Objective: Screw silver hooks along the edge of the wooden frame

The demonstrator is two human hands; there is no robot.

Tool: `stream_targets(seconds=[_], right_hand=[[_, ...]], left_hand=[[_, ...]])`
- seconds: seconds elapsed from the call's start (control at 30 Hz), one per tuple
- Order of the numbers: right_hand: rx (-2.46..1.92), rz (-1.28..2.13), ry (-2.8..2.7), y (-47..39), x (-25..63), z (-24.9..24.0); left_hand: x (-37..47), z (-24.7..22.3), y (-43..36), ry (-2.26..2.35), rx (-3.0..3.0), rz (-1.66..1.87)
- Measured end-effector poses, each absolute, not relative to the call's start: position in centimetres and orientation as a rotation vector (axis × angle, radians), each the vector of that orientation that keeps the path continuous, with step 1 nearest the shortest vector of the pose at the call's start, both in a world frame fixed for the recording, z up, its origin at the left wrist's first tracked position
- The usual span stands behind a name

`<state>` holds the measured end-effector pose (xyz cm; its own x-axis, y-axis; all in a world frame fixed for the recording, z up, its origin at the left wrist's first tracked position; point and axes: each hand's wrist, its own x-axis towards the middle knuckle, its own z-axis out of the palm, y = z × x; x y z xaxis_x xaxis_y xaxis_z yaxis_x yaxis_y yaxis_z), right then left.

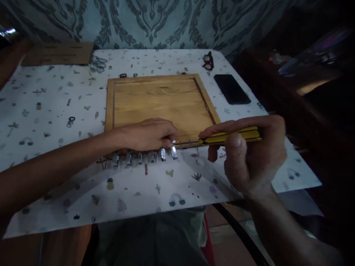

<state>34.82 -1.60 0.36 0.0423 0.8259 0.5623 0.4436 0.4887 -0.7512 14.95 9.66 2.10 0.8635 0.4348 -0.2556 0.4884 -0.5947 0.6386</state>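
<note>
A framed wooden panel (155,101) lies flat on the table. Along its near edge hangs a row of several shiny metal hooks (140,159). My left hand (155,133) reaches over that edge, its fingers closed on the rightmost metal hook (174,152). My right hand (257,159) is wrapped round the yellow and black handle of a screwdriver (233,136). The screwdriver lies nearly level, its thin shaft pointing left along the panel's edge to the hook under my left fingertips. Whether its tip touches a screw there is too small to tell.
A dark phone (232,89) and a pair of eyeglasses (208,62) lie right of the panel. Brown cardboard (58,54) and a clear bundle of small metal parts (97,64) lie at the back left. The patterned tablecloth (124,199) ends close to my lap.
</note>
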Motion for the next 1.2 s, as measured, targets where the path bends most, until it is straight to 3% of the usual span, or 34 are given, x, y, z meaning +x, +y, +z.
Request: stream_targets(seconds=[1.2], right_hand=[[-1.134,0.497,-1.626,-1.6,35.9,-0.1]], left_hand=[[16.1,2.0,12.9,0.544,1.960,-0.193]])
